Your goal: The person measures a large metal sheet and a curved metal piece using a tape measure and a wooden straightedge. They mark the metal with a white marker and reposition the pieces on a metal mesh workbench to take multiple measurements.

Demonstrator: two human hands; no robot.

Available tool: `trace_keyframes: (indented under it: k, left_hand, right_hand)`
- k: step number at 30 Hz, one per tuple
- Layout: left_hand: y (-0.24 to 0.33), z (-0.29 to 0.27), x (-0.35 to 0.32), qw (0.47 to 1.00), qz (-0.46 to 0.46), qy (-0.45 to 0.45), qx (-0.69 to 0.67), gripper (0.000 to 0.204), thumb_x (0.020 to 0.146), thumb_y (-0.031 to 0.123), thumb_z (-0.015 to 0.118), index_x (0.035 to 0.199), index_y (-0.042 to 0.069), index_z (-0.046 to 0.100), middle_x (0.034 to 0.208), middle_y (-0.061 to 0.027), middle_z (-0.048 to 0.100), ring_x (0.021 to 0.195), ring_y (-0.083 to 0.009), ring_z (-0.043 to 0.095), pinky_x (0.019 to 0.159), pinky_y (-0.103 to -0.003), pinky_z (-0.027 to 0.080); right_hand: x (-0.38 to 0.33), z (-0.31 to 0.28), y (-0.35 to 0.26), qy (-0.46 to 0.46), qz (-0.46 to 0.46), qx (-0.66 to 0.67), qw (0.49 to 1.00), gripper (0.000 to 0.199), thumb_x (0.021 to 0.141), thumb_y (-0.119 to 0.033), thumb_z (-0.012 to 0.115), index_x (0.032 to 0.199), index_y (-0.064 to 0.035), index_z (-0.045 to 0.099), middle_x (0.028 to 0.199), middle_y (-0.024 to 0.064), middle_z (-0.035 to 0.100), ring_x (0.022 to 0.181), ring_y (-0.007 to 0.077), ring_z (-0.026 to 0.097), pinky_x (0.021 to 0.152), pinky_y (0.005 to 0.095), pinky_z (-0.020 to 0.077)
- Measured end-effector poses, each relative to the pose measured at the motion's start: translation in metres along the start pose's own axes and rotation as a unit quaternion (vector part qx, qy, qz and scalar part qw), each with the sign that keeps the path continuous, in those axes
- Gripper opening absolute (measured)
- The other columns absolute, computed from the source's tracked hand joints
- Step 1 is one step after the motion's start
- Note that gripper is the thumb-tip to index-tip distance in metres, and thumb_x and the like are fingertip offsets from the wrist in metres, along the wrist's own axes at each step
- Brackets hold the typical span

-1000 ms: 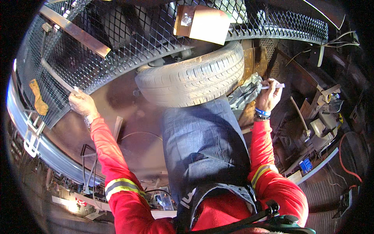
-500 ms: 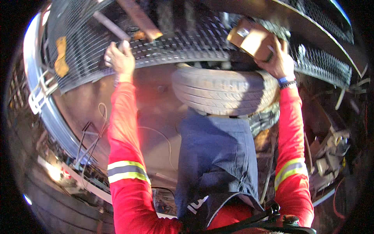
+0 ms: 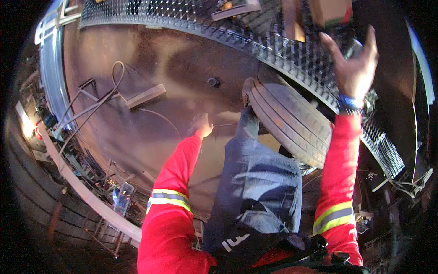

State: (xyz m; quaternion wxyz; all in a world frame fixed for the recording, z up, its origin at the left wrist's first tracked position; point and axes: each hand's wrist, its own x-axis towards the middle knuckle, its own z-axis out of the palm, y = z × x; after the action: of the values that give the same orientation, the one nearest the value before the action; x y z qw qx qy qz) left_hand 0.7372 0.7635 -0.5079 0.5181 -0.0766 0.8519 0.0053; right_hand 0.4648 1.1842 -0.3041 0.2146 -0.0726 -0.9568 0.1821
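My right hand (image 3: 353, 68) is raised over the black metal mesh (image 3: 292, 55), fingers spread wide with nothing in them. Just beyond its fingertips, a brown cardboard box (image 3: 331, 11) is cut off by the top edge of the view. Low over a rusty brown metal surface (image 3: 223, 57), my left hand (image 3: 201, 125) looks empty; its fingers are foreshortened and slightly blurred, apparently loosely apart. A pale flat bar (image 3: 146, 96) lies on that surface, left of and beyond this hand. Between my hands a worn tyre (image 3: 292, 121) leans at the mesh edge beside my leg.
A pale strip (image 3: 235, 10) and a brown beam (image 3: 293, 20) rest on the mesh. A thin cable (image 3: 117, 73) loops by a metal frame at the left. A dark lump (image 3: 213, 82) sits on the brown surface. A silvery rail (image 3: 52, 68) borders the far left.
My right hand has let go of the cardboard box. My left hand has drawn back from the mesh. A pale bar now lies on the brown surface. The view has turned left.
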Motion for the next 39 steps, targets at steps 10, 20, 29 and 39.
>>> trace_keyframes:
  k: [10, 20, 29, 39]
  left_hand:
    - [-0.037, 0.095, 0.269, 0.983, 0.029, 0.182, -0.007, 0.07, 0.085, 0.037, 0.054, 0.146, 0.011, 0.031, 0.149, -0.0247, 0.027, 0.125, -0.0483, 0.042, 0.104, -0.056, 0.035]
    - [-0.04, 0.114, 0.315, 0.965, 0.045, 0.173, -0.192, 0.075, 0.069, 0.047, 0.075, 0.121, 0.0, 0.047, 0.115, -0.0243, 0.055, 0.11, -0.0419, 0.051, 0.094, -0.049, 0.042]
    - [0.086, -0.136, -0.06, 0.792, 0.195, 0.031, -0.577, 0.048, 0.071, 0.009, 0.082, 0.098, 0.008, 0.042, 0.1, -0.0119, 0.058, 0.089, -0.019, 0.057, 0.082, -0.034, 0.048]
    - [0.265, -0.184, -0.265, 0.797, 0.448, -0.186, -0.361, 0.049, 0.075, 0.015, 0.072, 0.107, 0.004, 0.036, 0.101, -0.0116, 0.047, 0.092, -0.0202, 0.049, 0.085, -0.036, 0.043]
  right_hand:
    - [-0.21, -0.042, 0.009, -0.265, -0.103, -0.153, 0.946, 0.042, 0.082, -0.009, 0.071, 0.12, -0.0018, 0.057, 0.102, 0.0164, 0.061, 0.093, 0.0335, 0.06, 0.082, 0.0412, 0.0489]
    - [-0.207, -0.041, 0.0, -0.321, -0.074, -0.13, 0.935, 0.048, 0.073, -0.012, 0.077, 0.116, -0.0055, 0.058, 0.093, 0.0155, 0.061, 0.08, 0.0304, 0.061, 0.072, 0.0423, 0.0512]
    - [-0.18, -0.08, -0.039, -0.367, 0.047, 0.055, 0.928, 0.042, 0.074, -0.025, 0.075, 0.111, -0.0088, 0.062, 0.093, 0.006, 0.064, 0.074, 0.0194, 0.063, 0.054, 0.0332, 0.0509]
    - [-0.232, -0.201, 0.002, -0.25, 0.402, 0.441, 0.763, 0.033, 0.079, -0.029, 0.075, 0.097, -0.002, 0.067, 0.088, 0.0155, 0.065, 0.08, 0.0281, 0.064, 0.071, 0.0379, 0.0503]
